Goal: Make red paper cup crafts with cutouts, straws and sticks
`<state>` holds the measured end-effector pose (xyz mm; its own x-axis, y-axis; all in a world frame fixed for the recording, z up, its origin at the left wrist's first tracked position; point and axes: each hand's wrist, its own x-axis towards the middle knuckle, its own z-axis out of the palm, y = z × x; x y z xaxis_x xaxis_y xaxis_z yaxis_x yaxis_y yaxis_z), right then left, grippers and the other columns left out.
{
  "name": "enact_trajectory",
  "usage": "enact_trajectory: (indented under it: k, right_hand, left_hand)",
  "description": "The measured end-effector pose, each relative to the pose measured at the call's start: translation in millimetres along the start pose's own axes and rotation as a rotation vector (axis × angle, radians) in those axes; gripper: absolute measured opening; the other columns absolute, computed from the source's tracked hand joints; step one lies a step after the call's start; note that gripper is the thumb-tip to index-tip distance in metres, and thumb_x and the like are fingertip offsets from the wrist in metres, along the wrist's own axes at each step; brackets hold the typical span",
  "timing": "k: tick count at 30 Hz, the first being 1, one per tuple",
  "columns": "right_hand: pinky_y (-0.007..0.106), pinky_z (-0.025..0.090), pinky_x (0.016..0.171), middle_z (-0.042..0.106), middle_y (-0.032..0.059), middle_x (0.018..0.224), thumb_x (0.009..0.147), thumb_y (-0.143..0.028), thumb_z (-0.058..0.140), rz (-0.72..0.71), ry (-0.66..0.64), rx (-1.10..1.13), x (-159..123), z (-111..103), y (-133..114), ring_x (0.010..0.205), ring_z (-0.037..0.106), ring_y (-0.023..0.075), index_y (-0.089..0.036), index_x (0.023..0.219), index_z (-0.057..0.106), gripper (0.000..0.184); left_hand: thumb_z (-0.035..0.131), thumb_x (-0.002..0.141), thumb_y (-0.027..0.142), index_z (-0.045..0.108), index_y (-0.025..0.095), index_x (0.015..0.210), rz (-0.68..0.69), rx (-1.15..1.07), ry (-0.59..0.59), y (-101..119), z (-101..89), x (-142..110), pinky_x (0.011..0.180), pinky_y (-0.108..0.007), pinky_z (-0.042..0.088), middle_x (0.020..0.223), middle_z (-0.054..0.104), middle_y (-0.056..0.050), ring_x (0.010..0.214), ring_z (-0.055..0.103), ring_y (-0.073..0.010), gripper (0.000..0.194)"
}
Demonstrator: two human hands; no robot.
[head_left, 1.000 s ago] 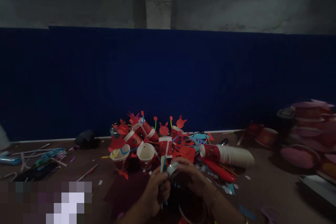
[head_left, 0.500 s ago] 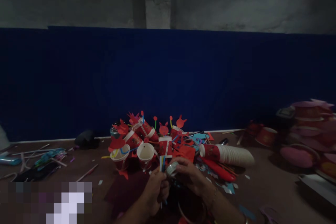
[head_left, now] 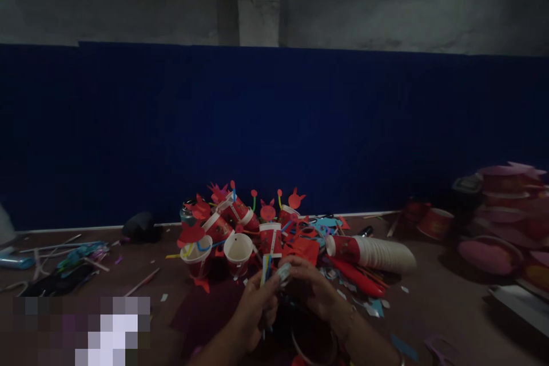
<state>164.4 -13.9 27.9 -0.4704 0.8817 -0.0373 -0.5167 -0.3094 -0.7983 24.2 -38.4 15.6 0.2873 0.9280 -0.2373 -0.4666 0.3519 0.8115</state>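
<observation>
My left hand (head_left: 256,310) is closed round a bundle of thin coloured straws (head_left: 266,266) that stick up above its fingers. My right hand (head_left: 312,289) pinches a small roll of clear tape (head_left: 283,272) against the straws. Both hands meet low in the middle of the view, just in front of a heap of red paper cups (head_left: 240,229) fitted with straws and red paper cut-outs. A red cup (head_left: 311,340) with a white rim stands below my right wrist, partly hidden.
A lying stack of red-and-white cups (head_left: 371,253) is to the right of the heap. Red and pink bowls and lids (head_left: 501,217) fill the right side. Loose straws, paper scraps and a dark flat object (head_left: 60,280) lie at left. A blue wall panel (head_left: 274,126) backs the brown table (head_left: 433,303).
The tape roll has tilted and shifted slightly right between my fingertips. My hands stay in the same place.
</observation>
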Motion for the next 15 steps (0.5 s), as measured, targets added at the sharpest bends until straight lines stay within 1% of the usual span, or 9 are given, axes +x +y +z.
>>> enact_trajectory:
  k: [2, 6, 11, 15]
  right_hand:
    - [0.023, 0.042, 0.061, 0.066, -0.0008, 0.065, 0.060, -0.017, 0.070, 0.003, 0.002, 0.001, 0.0, -0.8, 0.3, 0.061, 0.059, 0.0117, -0.015, 0.077, 0.067, 0.017]
    - [0.024, 0.042, 0.061, 0.065, 0.0002, 0.062, 0.060, -0.017, 0.062, 0.019, -0.020, 0.076, 0.7, -5.9, 1.7, 0.059, 0.058, 0.0126, -0.015, 0.075, 0.067, 0.015]
    - [0.028, 0.042, 0.069, 0.065, 0.0012, 0.063, 0.061, -0.018, 0.058, 0.030, -0.038, 0.164, 3.3, -10.2, 2.0, 0.063, 0.059, 0.0150, -0.016, 0.072, 0.064, 0.013]
    - [0.028, 0.042, 0.068, 0.065, 0.0016, 0.062, 0.063, -0.021, 0.058, 0.022, -0.066, 0.179, 4.7, -6.9, 1.0, 0.063, 0.058, 0.0155, -0.016, 0.068, 0.063, 0.008]
  left_hand:
    - [0.076, 0.049, 0.054, 0.047, 0.020, 0.082, 0.006, 0.011, -0.019, 0.4, 1.9, -0.7, 0.034, -0.017, 0.004, 0.034, 0.027, 0.016, 0.030, 0.012, 0.0001, 0.056]
    - [0.076, 0.052, 0.053, 0.046, 0.019, 0.082, 0.026, 0.020, -0.082, 1.1, 3.7, -3.0, 0.033, -0.017, 0.006, 0.034, 0.028, 0.016, 0.029, 0.012, -0.0001, 0.054]
    - [0.077, 0.051, 0.050, 0.043, 0.020, 0.077, 0.024, -0.008, -0.077, -0.1, 1.0, -3.7, 0.033, -0.016, 0.007, 0.036, 0.030, 0.016, 0.030, 0.013, 0.0004, 0.052]
    - [0.075, 0.054, 0.047, 0.040, 0.021, 0.072, 0.021, -0.026, -0.099, -1.9, -1.2, -1.8, 0.033, -0.017, 0.006, 0.037, 0.030, 0.015, 0.030, 0.014, 0.0003, 0.048]
